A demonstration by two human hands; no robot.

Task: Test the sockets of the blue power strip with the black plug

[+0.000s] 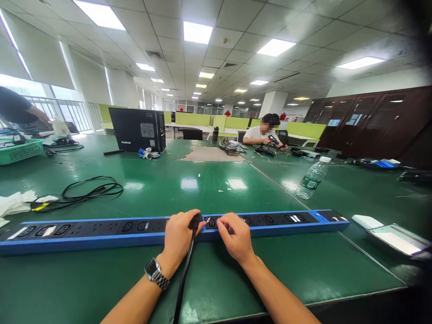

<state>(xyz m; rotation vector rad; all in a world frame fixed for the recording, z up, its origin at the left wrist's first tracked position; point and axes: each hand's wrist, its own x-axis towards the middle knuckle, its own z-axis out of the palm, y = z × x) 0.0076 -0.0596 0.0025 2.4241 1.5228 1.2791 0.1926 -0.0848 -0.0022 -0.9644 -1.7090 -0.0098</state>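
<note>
A long blue and black power strip [91, 228] lies across the green table in front of me, with several sockets along its face. My left hand [178, 234], with a watch on its wrist, is closed round a black power plug [195, 221] at the strip's middle. The plug's black cable [186, 270] runs down towards me. Whether the plug sits in a socket is hidden. My right hand [235, 235] rests at the strip just right of it, thumb and fingers pinched. Anything in that pinch is too small to make out. One socket [212, 222] shows between my hands.
A coiled black cable [91, 193] and white tissue [16, 203] lie left. Farther back stands a black computer case [138, 129]. A water bottle [312, 179] and a tablet-like device [400, 238] are right. Another person [265, 132] sits across the table; another's arm shows far left.
</note>
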